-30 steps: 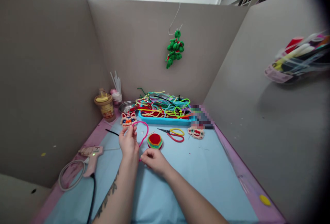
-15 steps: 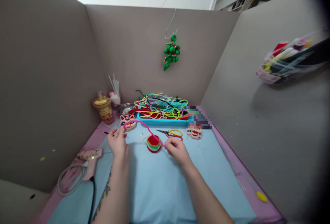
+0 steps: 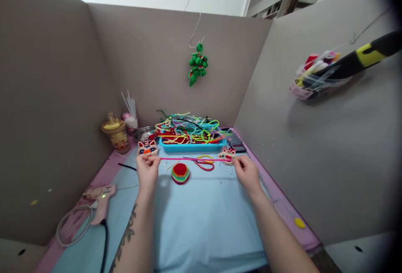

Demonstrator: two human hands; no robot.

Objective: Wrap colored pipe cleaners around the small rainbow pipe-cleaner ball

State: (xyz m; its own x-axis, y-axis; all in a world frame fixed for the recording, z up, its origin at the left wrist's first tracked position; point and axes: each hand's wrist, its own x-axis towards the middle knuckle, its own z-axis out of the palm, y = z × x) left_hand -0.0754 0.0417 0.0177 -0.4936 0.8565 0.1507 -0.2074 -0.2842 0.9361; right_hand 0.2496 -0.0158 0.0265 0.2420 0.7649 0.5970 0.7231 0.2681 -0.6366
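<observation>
A bright pink piece of yarn [image 3: 188, 159] is stretched straight and level between my two hands. My left hand [image 3: 148, 171] pinches its left end, and my right hand [image 3: 246, 172] pinches its right end. Below the yarn a small striped piece [image 3: 180, 174], red on top with orange, green and blue bands, rests on the light blue cloth [image 3: 201, 214]. Scissors [image 3: 204, 165] with yellow and red handles lie behind the yarn. A cream animal-face piece [image 3: 147, 148] with pointed ears sits beyond my left hand, and another such face piece [image 3: 226, 155] lies near my right.
At the back stands a blue tray [image 3: 191, 147] heaped with coloured yarn. A pink glue gun [image 3: 102, 204] with its cord lies at the left, near a brown cup [image 3: 117, 135] and metal bowl [image 3: 144, 133]. Grey panels enclose the table; a pouch of tools [image 3: 314, 78] hangs right.
My right hand has moved right, away from my left, pulling the pink yarn from a slack curve into a straight line. The view has turned slightly to the right.
</observation>
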